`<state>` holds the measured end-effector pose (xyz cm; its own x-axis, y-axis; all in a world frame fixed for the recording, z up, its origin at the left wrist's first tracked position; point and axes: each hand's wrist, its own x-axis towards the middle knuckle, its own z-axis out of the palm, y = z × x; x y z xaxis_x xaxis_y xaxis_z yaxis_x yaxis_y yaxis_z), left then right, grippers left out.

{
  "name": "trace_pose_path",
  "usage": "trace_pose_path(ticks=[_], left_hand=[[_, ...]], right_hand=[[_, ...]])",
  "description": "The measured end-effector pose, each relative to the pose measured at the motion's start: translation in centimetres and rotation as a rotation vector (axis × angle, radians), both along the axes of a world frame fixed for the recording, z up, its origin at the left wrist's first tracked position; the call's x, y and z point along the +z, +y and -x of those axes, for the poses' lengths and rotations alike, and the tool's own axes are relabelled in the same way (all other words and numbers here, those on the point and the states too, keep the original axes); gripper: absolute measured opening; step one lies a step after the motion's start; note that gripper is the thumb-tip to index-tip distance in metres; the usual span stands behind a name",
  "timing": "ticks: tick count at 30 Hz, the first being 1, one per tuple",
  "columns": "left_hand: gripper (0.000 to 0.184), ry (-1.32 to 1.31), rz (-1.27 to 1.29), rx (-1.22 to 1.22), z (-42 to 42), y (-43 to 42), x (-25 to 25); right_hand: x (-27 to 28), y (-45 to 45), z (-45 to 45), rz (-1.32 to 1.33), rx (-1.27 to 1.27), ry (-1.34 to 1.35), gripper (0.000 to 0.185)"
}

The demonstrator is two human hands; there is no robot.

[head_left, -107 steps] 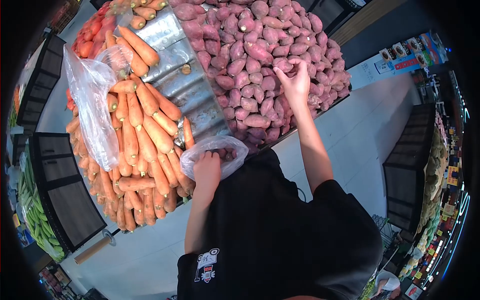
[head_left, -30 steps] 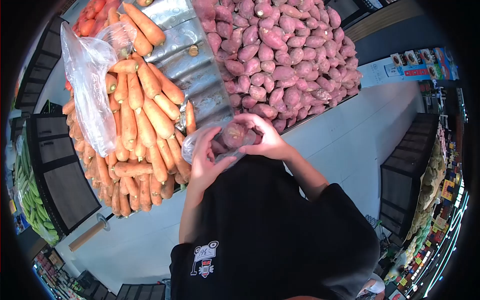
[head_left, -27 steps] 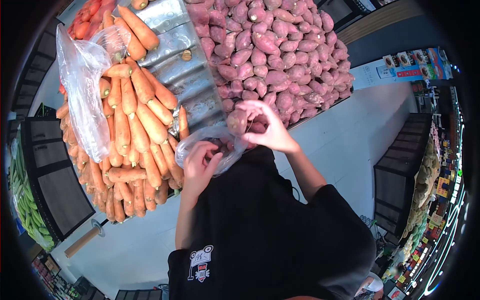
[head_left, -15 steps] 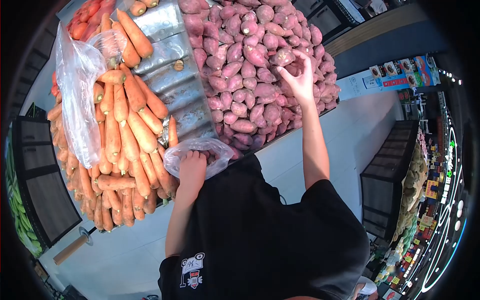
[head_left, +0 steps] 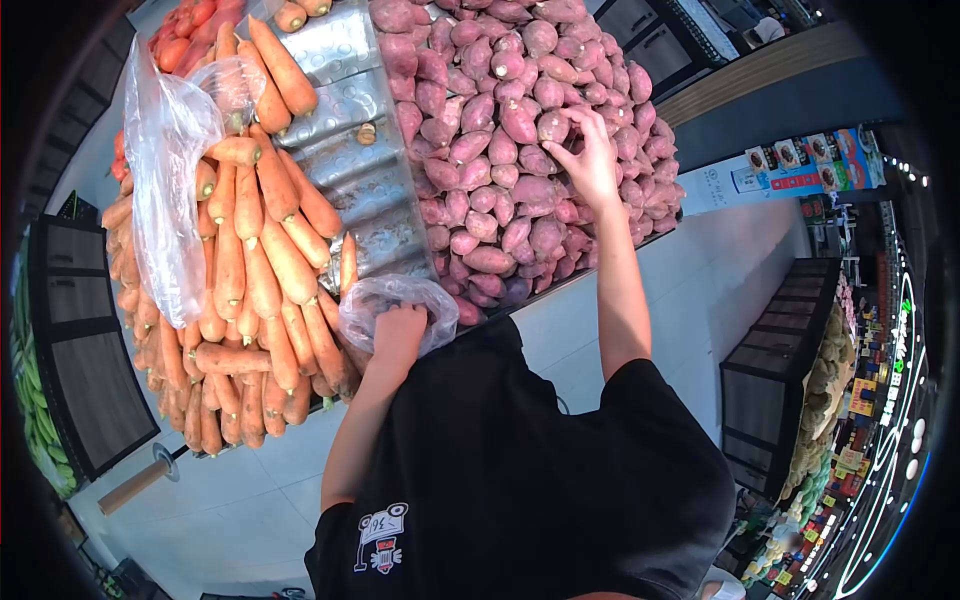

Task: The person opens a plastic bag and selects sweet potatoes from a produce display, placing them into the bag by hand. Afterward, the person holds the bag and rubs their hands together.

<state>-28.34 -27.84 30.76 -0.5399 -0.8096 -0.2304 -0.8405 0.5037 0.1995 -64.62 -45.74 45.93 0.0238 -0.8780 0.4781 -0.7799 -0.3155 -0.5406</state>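
Observation:
My right hand [head_left: 588,160] is over the heap of purple sweet potatoes [head_left: 490,175], its thumb and fingers closed round one sweet potato [head_left: 553,126]. Lower down, my left hand [head_left: 398,332] grips the rim of a clear plastic bag [head_left: 365,303] near the front edge of the display. Some dark sweet potatoes show inside the bag's mouth, partly covered by my fingers. Carrots [head_left: 265,270] lie piled just left of the bag. A bare ridged metal tray [head_left: 350,150] separates them from the sweet potatoes.
Another clear plastic bag [head_left: 170,200] lies over the carrots. Red tomatoes [head_left: 180,40] are at the top left. A paper roll on a holder [head_left: 135,487] sticks out at the lower left. Dark display stands [head_left: 765,390] line the right, and a poster [head_left: 815,162] hangs at the upper right.
Since both hands were together at the bag, my right hand has moved up and right to the heap. My left hand has stayed at the bag, whose mouth now lies open.

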Motion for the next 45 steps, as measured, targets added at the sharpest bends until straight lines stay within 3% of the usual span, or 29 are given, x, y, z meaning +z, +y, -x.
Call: trace_pose_path(ticks=[5, 8, 12, 16, 17, 21, 27, 29, 32, 35, 38, 41, 42, 45], left_hand=[[0.019, -0.061, 0.061, 0.03, 0.4, 0.0, -0.8], [0.017, -0.078, 0.04, 0.023, 0.2, -0.1, -1.4], [0.015, -0.095, 0.004, 0.035, 0.5, -0.1, -1.9], [0.014, -0.106, 0.007, 0.07, 0.9, -0.2, -2.1], [0.015, -0.111, 0.016, 0.081, 0.9, -0.1, -2.2], [0.016, -0.098, 0.057, 0.04, 0.6, 0.1, -2.1], [0.022, -0.145, 0.049, 0.042, 0.2, 0.0, -2.5], [0.029, -0.106, 0.105, 0.089, -0.2, 0.4, -1.9], [0.038, 0.0, -0.01, 0.136, -0.7, 0.9, 5.8], [0.037, 0.201, -0.068, 0.215, -1.2, 1.6, 10.0], [0.037, 0.538, -0.203, 0.34, -2.3, 2.4, 10.9], [0.037, 0.986, -0.583, 0.58, -3.3, 2.7, 10.1], [0.035, 1.042, -0.668, 0.646, -3.5, 2.6, 10.0], [0.037, 1.043, -0.606, 0.598, -3.2, 3.0, 10.1]], right_hand=[[-0.3, 0.2, 0.1, -0.043, -0.047, 0.156, 0.057], [0.5, 1.3, -0.8, 0.136, -0.104, 0.253, 0.058], [-0.2, 4.2, -2.6, 0.314, -0.148, -0.046, 0.058], [-2.5, 9.4, -6.7, 0.262, -0.171, -0.406, 0.05], [-3.7, 10.6, -7.4, 0.262, -0.174, -0.379, 0.049], [-6.6, 14.8, -11.6, 0.13, -0.015, -0.737, 0.044], [-7.6, 18.9, -13.7, 0.077, 0.064, -0.446, 0.048], [-6.8, 19.9, -14.5, 0.045, 0.098, -0.46, 0.045], [-6.6, 21.3, -15.4, -0.018, 0.152, -0.496, 0.039], [-6.0, 22.3, -15.8, -0.125, 0.25, -0.405, 0.035], [-6.0, 22.9, -16.2, -0.188, 0.343, -0.331, 0.038], [-5.9, 23.2, -16.6, -0.138, 0.43, -0.25, 0.048], [-5.5, 23.2, -16.6, -0.139, 0.455, -0.229, 0.049], [-5.9, 23.1, -16.8, -0.125, 0.473, -0.178, 0.056]])
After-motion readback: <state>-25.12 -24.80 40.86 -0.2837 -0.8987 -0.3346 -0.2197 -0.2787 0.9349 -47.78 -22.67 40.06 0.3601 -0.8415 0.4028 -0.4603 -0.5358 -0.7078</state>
